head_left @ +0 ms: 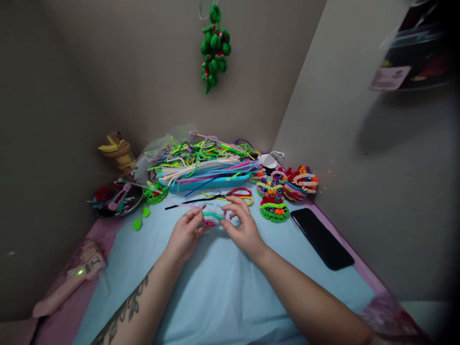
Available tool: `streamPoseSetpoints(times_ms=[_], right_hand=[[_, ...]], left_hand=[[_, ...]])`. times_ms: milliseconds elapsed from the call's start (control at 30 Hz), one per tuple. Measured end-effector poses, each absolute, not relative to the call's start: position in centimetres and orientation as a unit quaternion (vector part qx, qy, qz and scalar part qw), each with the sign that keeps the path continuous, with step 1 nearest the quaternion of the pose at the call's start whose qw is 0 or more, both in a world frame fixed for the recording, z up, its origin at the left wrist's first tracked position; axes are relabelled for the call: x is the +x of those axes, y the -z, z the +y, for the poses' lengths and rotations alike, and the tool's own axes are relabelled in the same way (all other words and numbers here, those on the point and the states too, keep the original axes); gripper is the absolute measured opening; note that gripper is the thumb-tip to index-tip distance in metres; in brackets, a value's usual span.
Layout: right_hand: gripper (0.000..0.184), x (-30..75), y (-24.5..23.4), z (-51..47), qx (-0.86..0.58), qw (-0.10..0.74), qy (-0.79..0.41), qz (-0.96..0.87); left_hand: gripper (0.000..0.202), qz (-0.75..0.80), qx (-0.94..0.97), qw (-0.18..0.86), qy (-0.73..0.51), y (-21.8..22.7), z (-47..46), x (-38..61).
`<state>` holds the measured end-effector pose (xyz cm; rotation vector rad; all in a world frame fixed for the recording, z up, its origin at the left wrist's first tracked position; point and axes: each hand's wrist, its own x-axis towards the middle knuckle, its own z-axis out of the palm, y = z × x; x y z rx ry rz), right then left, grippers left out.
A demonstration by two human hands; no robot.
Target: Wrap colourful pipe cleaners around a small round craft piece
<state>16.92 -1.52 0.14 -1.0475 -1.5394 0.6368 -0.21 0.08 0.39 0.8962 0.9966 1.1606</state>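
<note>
Between my hands, a little above the blue cloth, is a small pipe-cleaner piece (212,216) in bands of pink, mint and white. My left hand (187,231) pinches its left side, and a pale pink pipe-cleaner end sticks out to the left there. On the other side, the thumb and fingers of my right hand (244,229) close on its right edge, with some fingers raised. Just behind lie scissors (241,195) with red and yellow handles, beside a black pipe cleaner (179,206). The underside of the piece is hidden.
A blue tray (223,181) heaped with pipe cleaners stands at the back. Finished colourful pipe-cleaner figures (274,210) and a black phone (322,238) lie right. Leftward are a metal bowl (134,203), green pieces (137,224) and a pink glue gun (68,287). Walls enclose the table.
</note>
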Motion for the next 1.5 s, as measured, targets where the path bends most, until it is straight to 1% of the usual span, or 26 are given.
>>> streamPoseSetpoints(times_ms=[33,67,167,300,433,500,567,633,700,733,800,867,900,967,1067,1133,1300,1400,1500], right_hand=[[0.028,16.9,-0.1,-1.5,-0.442,0.553,-0.267,-0.654],[0.029,17.0,-0.1,-1.6,-0.438,0.550,-0.264,-0.660],[0.015,17.0,0.0,-1.5,-0.435,0.537,-0.266,-0.672],[0.007,16.9,0.4,-1.2,-0.446,0.522,-0.300,-0.662],[0.009,16.7,0.6,-0.9,-0.444,0.500,-0.347,-0.657],[0.008,16.6,0.7,-0.9,-0.440,0.501,-0.353,-0.657],[0.007,16.5,0.8,-1.1,-0.446,0.511,-0.316,-0.663],[0.009,16.4,0.8,-1.3,-0.460,0.520,-0.246,-0.676],[0.012,16.2,0.9,-1.5,-0.473,0.520,-0.175,-0.690],[0.013,16.1,0.9,-1.6,-0.477,0.516,-0.149,-0.696],[0.013,15.9,0.9,-1.6,-0.483,0.510,-0.120,-0.702],[0.012,15.9,0.8,-1.6,-0.486,0.512,-0.121,-0.697],[0.012,15.9,0.8,-1.6,-0.490,0.519,-0.134,-0.688],[0.011,16.0,0.6,-1.5,-0.503,0.537,-0.178,-0.653],[0.011,16.2,0.2,-1.3,-0.509,0.553,-0.266,-0.603],[0.012,16.2,0.0,-1.3,-0.495,0.552,-0.316,-0.592],[0.014,16.3,-0.2,-1.2,-0.465,0.546,-0.402,-0.570],[0.015,16.4,0.0,-1.0,-0.468,0.544,-0.419,-0.556],[0.018,16.2,0.4,-0.8,-0.469,0.547,-0.431,-0.543]], left_hand=[[0.025,0.451,0.437,0.593,-0.504,-0.3,0.1,-0.2],[0.025,0.466,0.488,0.545,-0.497,-0.2,0.1,-0.2],[0.021,0.491,0.606,0.417,-0.466,-0.2,-0.1,-0.1],[0.019,0.489,0.668,0.355,-0.434,-0.4,-0.5,0.0],[0.020,0.474,0.709,0.308,-0.422,-0.3,-0.6,-0.2],[0.020,0.469,0.728,0.270,-0.422,-0.2,-0.7,-0.3],[0.024,0.473,0.738,0.207,-0.434,-0.2,-1.0,-0.3],[0.032,0.476,0.740,0.133,-0.457,-0.4,-1.4,-0.4],[0.038,0.460,0.747,0.090,-0.472,-0.7,-1.8,-0.3],[0.035,0.442,0.756,0.091,-0.475,-0.9,-2.0,-0.2],[0.023,0.403,0.770,0.117,-0.481,-1.2,-2.4,0.0],[0.011,0.386,0.765,0.164,-0.489,-1.4,-2.4,0.3],[0.008,0.391,0.752,0.194,-0.495,-1.4,-2.4,0.4],[0.010,0.427,0.704,0.271,-0.498,-1.3,-2.0,0.6],[0.020,0.496,0.589,0.397,-0.499,-0.7,-1.0,0.5],[0.024,0.511,0.520,0.449,-0.517,-0.2,-0.4,0.3],[0.025,0.488,0.492,0.462,-0.554,0.3,0.1,0.1],[0.029,0.476,0.471,0.504,-0.545,0.3,0.0,0.2],[0.029,0.483,0.474,0.492,-0.547,0.4,0.0,0.3]])
